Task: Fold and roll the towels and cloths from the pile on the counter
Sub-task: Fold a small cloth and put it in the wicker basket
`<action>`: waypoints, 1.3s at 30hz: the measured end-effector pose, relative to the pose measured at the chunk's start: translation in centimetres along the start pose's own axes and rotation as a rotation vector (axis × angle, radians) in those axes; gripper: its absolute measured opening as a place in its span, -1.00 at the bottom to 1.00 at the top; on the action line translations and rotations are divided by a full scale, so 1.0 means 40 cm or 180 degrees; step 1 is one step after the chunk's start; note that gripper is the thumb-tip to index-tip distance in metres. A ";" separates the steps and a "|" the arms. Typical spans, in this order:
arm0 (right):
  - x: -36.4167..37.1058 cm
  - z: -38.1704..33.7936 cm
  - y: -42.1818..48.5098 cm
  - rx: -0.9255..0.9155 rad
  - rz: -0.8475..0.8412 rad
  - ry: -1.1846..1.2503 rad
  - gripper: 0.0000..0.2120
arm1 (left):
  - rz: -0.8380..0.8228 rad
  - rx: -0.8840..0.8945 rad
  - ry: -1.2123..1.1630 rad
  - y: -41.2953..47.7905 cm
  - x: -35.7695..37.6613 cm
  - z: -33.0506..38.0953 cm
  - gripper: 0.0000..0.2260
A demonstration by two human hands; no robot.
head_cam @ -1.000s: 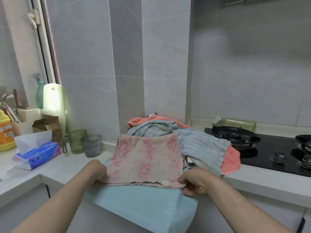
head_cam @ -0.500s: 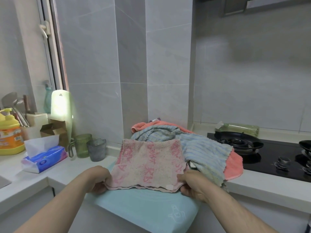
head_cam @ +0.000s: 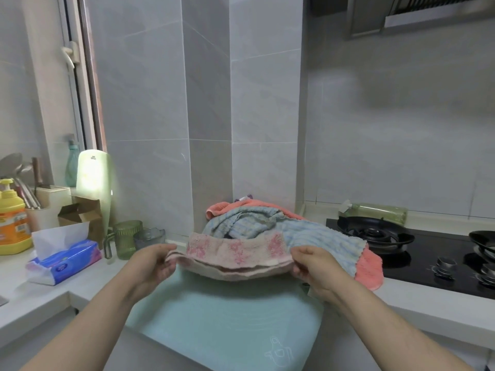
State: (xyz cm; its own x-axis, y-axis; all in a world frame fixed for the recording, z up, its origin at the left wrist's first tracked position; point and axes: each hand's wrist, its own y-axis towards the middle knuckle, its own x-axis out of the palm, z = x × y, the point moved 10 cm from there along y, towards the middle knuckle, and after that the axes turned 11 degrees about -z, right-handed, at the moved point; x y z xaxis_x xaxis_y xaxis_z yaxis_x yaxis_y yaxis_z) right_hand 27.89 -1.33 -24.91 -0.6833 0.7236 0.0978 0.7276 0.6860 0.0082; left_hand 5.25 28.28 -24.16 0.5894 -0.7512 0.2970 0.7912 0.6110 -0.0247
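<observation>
view: head, the only one
left hand (head_cam: 155,263): fingers curled round the left end of the pink cloth (head_cam: 235,254), gripping it
right hand (head_cam: 313,266): thumb and fingers pinch the cloth's right end
pink cloth: folded into a narrow band, several layers showing along its near edge; sags between the hands over the far edge of the teal mat (head_cam: 227,322). Can't tell if it touches the mat
mat: lies on the counter (head_cam: 417,309), near end hanging over the front edge
pile: just behind the cloth, at the counter's back edge against the wall column; blue striped towel (head_cam: 316,236) on top, coral towel (head_cam: 368,269) under it, spilling right toward the hob (head_cam: 428,253)
left side of counter: tissue pack (head_cam: 64,263), green cup (head_cam: 127,236), soap bottle (head_cam: 12,223)
progress: early, my read. One cloth folded, not yet rolled; no finished rolls in view
left to do: roll this band, then at least the blue and coral towels, both unfolded
</observation>
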 end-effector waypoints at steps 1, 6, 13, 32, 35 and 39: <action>0.001 -0.029 0.004 -0.0086 -0.0032 0.0035 -0.84 | -0.0072 0.0137 -0.0084 -0.004 0.016 0.033 -0.84; -0.022 -0.186 0.017 -0.0635 0.0284 -0.0831 -0.71 | 0.0151 0.0849 0.1160 -0.034 0.084 0.192 -0.76; -0.036 -0.390 -0.003 -0.1175 0.0603 -0.0668 -0.94 | 0.0506 0.1672 0.2064 -0.046 0.129 0.387 -0.89; 0.018 -0.663 -0.140 -0.1600 0.0273 -0.0682 -0.94 | 0.0279 0.1983 0.1960 -0.186 0.198 0.635 -0.88; 0.028 -0.670 -0.169 -0.1588 0.0397 -0.1146 -0.90 | 0.0316 0.1987 0.2271 -0.206 0.195 0.638 -0.90; 0.032 -0.659 -0.162 -0.1384 0.0327 -0.1396 -0.89 | 0.0109 0.1648 0.2196 -0.190 0.159 0.633 -0.78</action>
State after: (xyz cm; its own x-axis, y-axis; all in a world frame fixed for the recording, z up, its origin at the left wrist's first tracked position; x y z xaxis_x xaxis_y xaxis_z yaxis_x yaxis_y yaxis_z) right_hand 23.89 -6.88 1.41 -0.5027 0.8117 -0.2973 0.6862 0.5839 0.4338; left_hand -1.14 25.16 2.08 0.7114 -0.6115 -0.3462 0.6963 0.5468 0.4650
